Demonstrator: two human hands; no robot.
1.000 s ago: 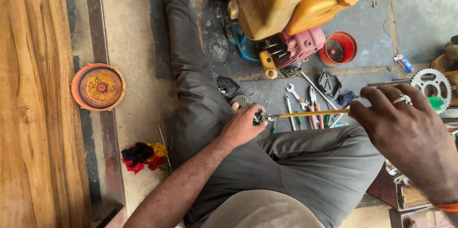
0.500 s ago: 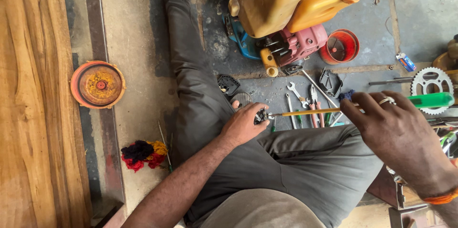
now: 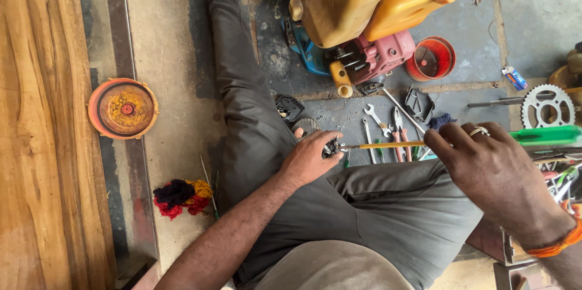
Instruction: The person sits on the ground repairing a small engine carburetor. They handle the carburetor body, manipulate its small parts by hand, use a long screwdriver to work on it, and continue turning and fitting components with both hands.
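Two hands busy — my left hand [image 3: 312,159] clamps the small part [image 3: 332,146] steady on my knee, my right hand [image 3: 491,162] pinches the screwdriver [image 3: 388,144], tip in the part.

a single head-worn camera is looking steeply down from above the seated person, facing the lap and the floor ahead. it is sitting close, with the left hand [image 3: 312,159] and right hand [image 3: 494,171] filling the lower frame. no second view is sharing the scene.
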